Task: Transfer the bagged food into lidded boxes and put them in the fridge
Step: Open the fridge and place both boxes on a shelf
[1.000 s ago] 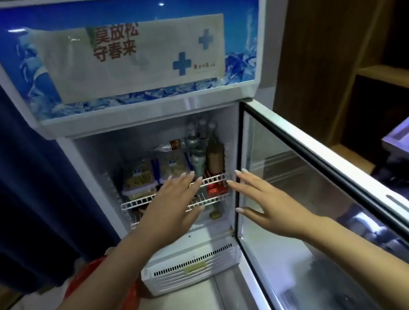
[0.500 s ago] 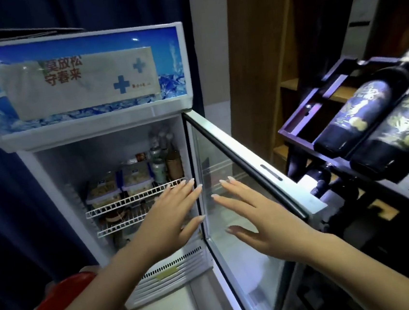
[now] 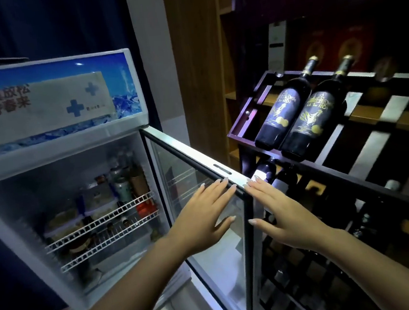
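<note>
Fridge (image 3: 54, 155) at left, its glass door (image 3: 203, 205) swung wide; lidded boxes (image 3: 83, 213) of food rest on the upper wire shelf (image 3: 99, 222) beside bottles (image 3: 128, 185). Left hand (image 3: 205, 218), fingers straight, lies flat against the door's inner side, holding nothing. Right hand (image 3: 277, 212), likewise outstretched and empty, meets the door's outer edge. Wine rack (image 3: 352, 182) at right carries two dark wine bottles (image 3: 300, 114).
</note>
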